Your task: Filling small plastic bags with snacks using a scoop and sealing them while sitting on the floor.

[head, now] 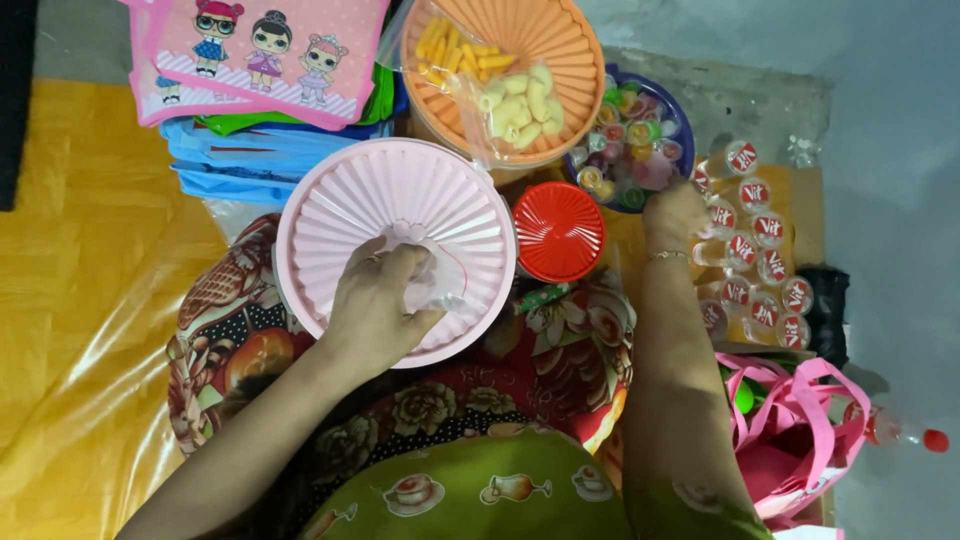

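My left hand (378, 305) rests on the ribbed pink lid (330, 215) of a round container on my lap, its fingers pinching a small clear plastic bag (440, 275) against the lid. My right hand (675, 212) reaches forward to the near rim of a blue bowl (683, 125) filled with small colourful jelly cups (630, 140); whether it holds one is hidden. Beside the pink lid stands a smaller red ribbed lid (558, 230).
An orange ribbed lid (560, 50) at the back carries clear bags of yellow puffed snacks (500, 90). Several sealed water cups (760, 260) lie at right, a pink bag (800, 430) near my right elbow. Cartoon-printed bags (265, 50) and blue bags are stacked back left; yellow sheet (90, 300) at left.
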